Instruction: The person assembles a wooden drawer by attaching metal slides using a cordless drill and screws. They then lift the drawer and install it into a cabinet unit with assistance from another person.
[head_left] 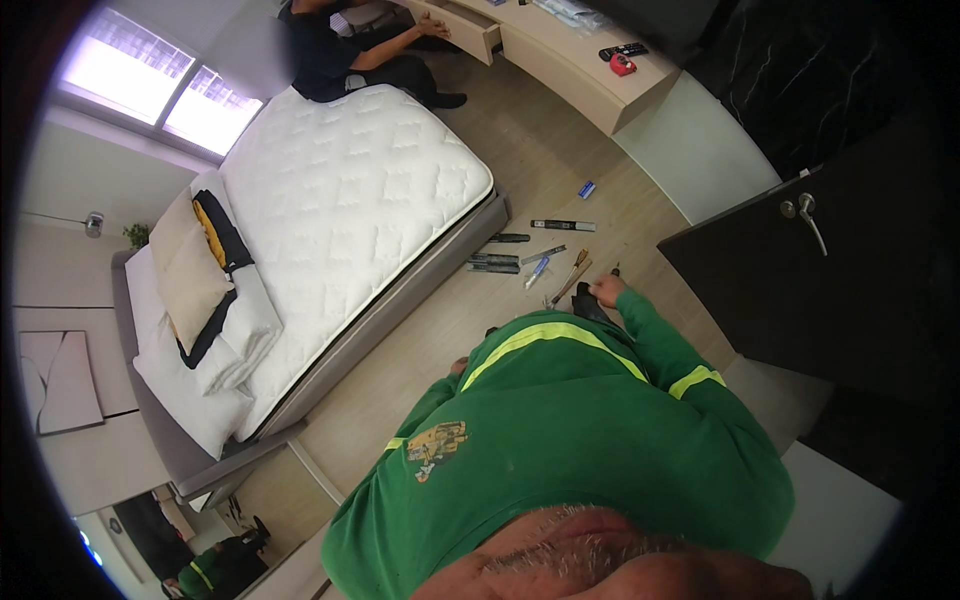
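Note:
My right hand (pixel 606 289) is low in front of me, by a dark shoe (pixel 590 304). Its fingers are closed, and a thin dark tip pokes out beyond them; the kind of tool is too small to tell. Just left of that hand, wooden-handled tools (pixel 572 276) lie on the floor. Beside them are a blue-and-white item (pixel 538 272), a grey metal strip (pixel 544 254) and dark elongated pieces (pixel 493 263). My left hand (pixel 459 366) shows only in part at my left side, its fingers hidden by my green shirt (pixel 560 420).
A bed with a white mattress (pixel 350 170) fills the left. A dark door (pixel 770 260) with a lever handle stands at right. Farther off, another person (pixel 370 60) sits on the floor by an open drawer (pixel 465 30). A black-and-white long item (pixel 563 226) and blue box (pixel 587 189) lie on the floor.

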